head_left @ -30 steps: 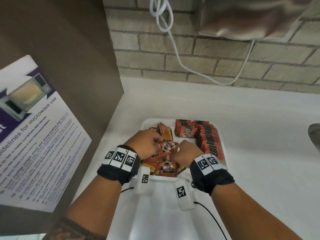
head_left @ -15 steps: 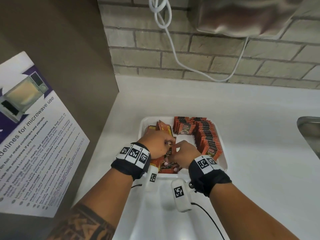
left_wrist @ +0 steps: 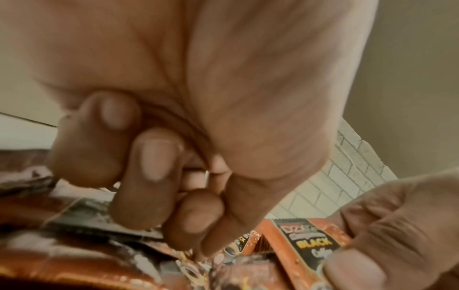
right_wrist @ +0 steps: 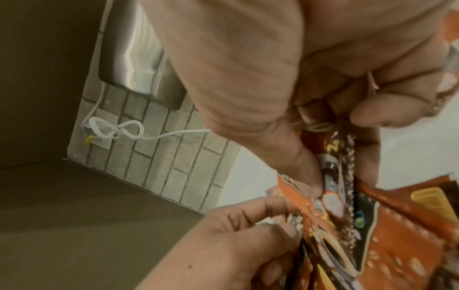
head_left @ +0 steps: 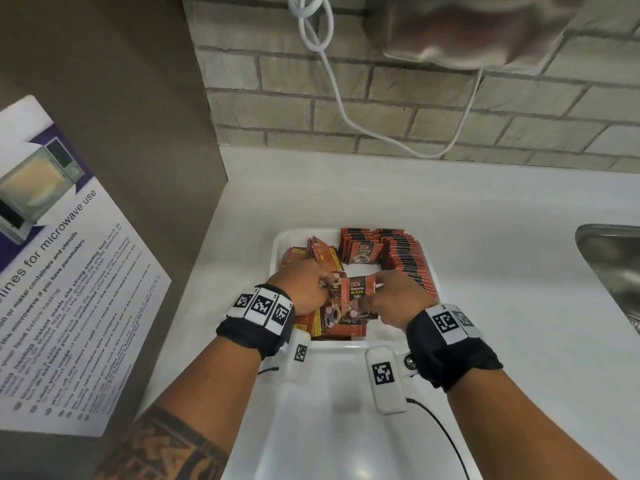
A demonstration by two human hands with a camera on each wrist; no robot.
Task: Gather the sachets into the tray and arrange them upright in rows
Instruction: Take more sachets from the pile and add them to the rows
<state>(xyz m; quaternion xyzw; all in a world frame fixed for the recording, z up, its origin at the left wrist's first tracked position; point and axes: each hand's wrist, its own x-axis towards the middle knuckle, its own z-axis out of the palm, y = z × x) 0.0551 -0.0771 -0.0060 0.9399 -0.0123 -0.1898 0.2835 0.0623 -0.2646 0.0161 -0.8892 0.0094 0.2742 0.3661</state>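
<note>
much of the loose pile of sachets at the near end of the white tray is hidden under both hands, and the near rim is partly covered by the wrist cameras. the left wrist view is blurred along its bottom edge, so the packets there read only as orange and black smears. the sink on the right is cut off by the frame edge, and so is the steel unit on the brick wall at the top.

the right hand holds a small bunch of orange sachets upright above the pile, thumb on the printed front (the word "black" is legible) and fingers curled behind; the right wrist view shows their serrated edges running between thumb and fingers. the left hand has its fingers curled, and its thumb and forefinger tips meet the left edge of the same bunch; whether it truly pinches them i cannot tell.

along the tray's right side a long row of sachets stands on edge, with a shorter row across the far end. a few tilted packets lean at the far left. the tray sits on a white counter, beside a microwave notice.
</note>
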